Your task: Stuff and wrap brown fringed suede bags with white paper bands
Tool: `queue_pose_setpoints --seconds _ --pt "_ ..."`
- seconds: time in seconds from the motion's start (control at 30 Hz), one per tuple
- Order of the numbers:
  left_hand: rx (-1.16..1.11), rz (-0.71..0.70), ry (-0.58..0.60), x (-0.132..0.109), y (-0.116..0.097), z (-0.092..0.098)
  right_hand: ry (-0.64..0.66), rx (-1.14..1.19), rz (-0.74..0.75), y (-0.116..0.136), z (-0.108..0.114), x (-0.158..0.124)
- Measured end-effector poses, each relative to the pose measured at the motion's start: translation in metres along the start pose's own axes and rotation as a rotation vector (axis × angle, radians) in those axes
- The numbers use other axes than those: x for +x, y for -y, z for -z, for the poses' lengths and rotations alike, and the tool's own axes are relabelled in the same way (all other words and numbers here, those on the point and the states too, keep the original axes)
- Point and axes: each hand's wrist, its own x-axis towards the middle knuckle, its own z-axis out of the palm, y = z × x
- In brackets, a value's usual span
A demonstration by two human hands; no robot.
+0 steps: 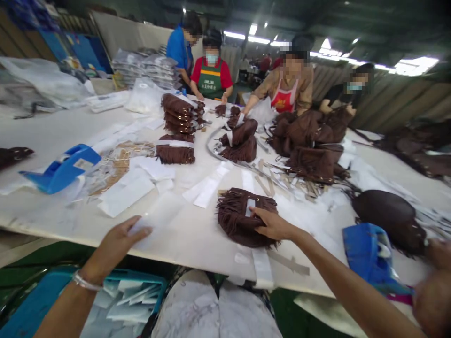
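My left hand, a bracelet at its wrist, pinches a thin, translucent white sheet between thumb and fingers above the table's front edge. The sheet is partly blurred. In front of me a dark brown fringed bag lies on the table. My right hand grips the bag's right side, with a fingertip at the pale strip across its middle. The bag hides the underside of that hand's fingers.
A blue tape dispenser sits at left, another at right. Stacked brown bags stand farther back, near loose white papers. A teal bin of papers is below. Several people work around the table, one hand close at right.
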Motion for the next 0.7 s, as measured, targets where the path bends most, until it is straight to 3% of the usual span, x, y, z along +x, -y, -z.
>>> queue_pose_setpoints --seconds 0.1,0.13,0.17,0.23,0.27,0.33,0.4,0.47,0.7 --pt "-0.102 -0.387 0.708 -0.048 -0.052 -0.082 0.050 0.018 0.006 -0.006 0.007 0.003" --pt "-0.067 -0.547 0.907 -0.056 -0.068 -0.115 0.059 0.025 0.008 -0.008 0.009 0.004" --pt "-0.007 -0.699 1.016 -0.059 -0.082 -0.148 0.068 0.031 0.011 -0.009 0.010 0.005" --pt "0.246 -0.903 1.048 -0.050 -0.102 -0.205 0.081 0.029 0.024 -0.012 0.012 0.005" --pt "0.414 -0.918 0.993 -0.040 -0.107 -0.227 0.086 0.023 0.034 -0.012 0.012 0.004" --pt "0.512 -0.896 0.928 -0.014 -0.110 -0.254 0.091 0.005 0.050 -0.012 0.013 0.002" --pt "0.563 -0.861 0.872 0.010 -0.108 -0.261 0.085 -0.012 0.047 -0.012 0.012 0.000" --pt "0.594 -0.834 0.819 0.023 -0.103 -0.254 0.071 -0.021 0.046 -0.011 0.010 -0.003" --pt "0.555 -0.719 0.541 0.013 -0.077 -0.221 -0.034 -0.002 0.111 -0.016 -0.005 -0.015"
